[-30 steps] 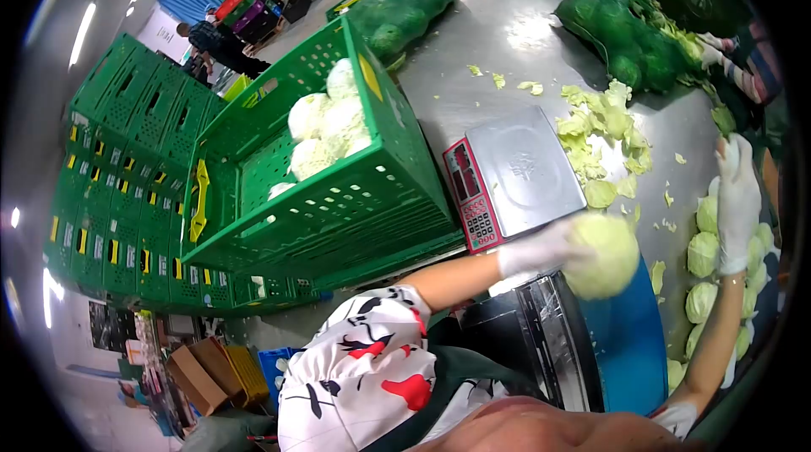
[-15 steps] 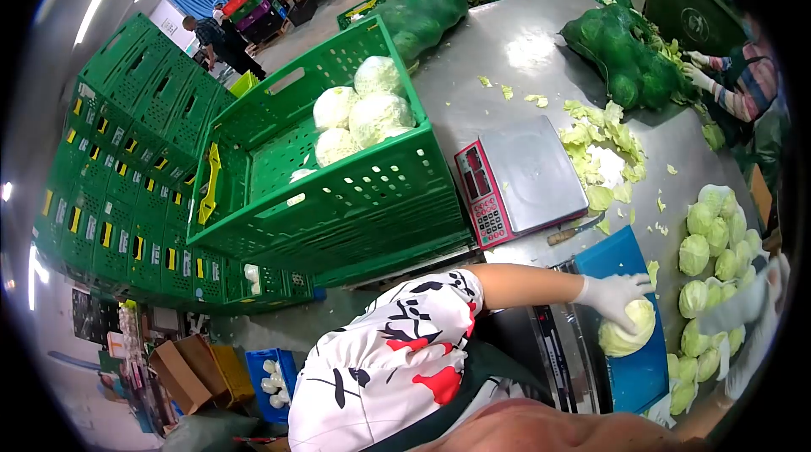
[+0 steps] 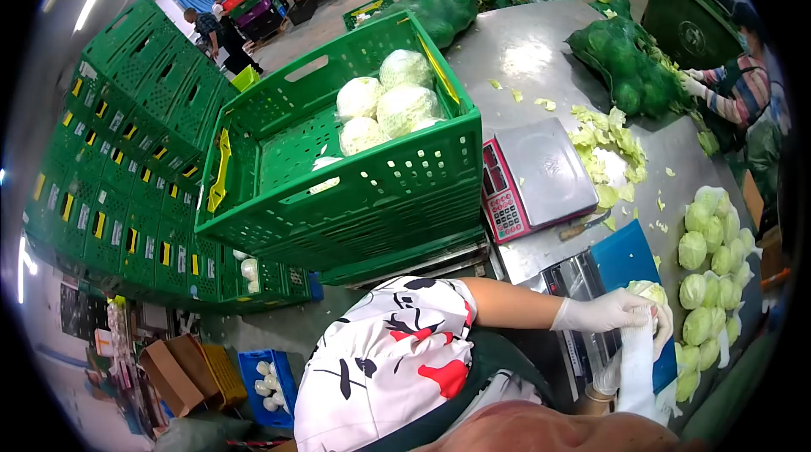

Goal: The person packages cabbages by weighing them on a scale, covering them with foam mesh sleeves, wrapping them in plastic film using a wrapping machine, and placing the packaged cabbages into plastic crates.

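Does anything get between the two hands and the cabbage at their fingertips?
Possibly: white material hangs from beside the left hand, passing in front of part of the right hand. Whether it separates fingers from cabbage is hidden. Nothing else visible intervenes.

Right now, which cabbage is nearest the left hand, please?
The cabbage by the blue panel, right at the left hand; the others lie farther off, in the green crate, mesh sacks or the right-side cluster.
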`<act>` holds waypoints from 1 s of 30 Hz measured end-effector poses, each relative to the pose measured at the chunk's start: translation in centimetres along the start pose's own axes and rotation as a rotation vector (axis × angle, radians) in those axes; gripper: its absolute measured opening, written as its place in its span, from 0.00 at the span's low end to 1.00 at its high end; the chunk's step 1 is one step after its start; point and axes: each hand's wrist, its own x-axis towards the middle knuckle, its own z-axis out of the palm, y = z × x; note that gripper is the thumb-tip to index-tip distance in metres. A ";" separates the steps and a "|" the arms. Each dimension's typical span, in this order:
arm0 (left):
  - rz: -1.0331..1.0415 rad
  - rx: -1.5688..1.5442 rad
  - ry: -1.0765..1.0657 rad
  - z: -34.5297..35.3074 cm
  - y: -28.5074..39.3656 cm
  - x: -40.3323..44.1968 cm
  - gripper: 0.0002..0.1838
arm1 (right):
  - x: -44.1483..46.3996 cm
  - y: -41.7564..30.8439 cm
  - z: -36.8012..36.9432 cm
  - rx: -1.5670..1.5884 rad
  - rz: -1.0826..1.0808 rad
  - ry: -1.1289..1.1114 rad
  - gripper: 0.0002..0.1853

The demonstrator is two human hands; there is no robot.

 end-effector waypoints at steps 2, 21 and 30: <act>-0.176 0.162 -0.026 -1.1 0.0 -1.1 0.18 | -1.0 1.6 -0.3 0.218 0.461 0.212 0.15; -0.605 0.059 -0.670 -2.4 0.1 -7.2 0.19 | -9.1 -1.9 -8.6 1.007 0.632 0.152 0.11; -0.336 0.079 -0.003 -3.7 -1.6 -1.2 0.16 | -5.5 3.8 -8.6 -0.375 0.399 0.237 0.08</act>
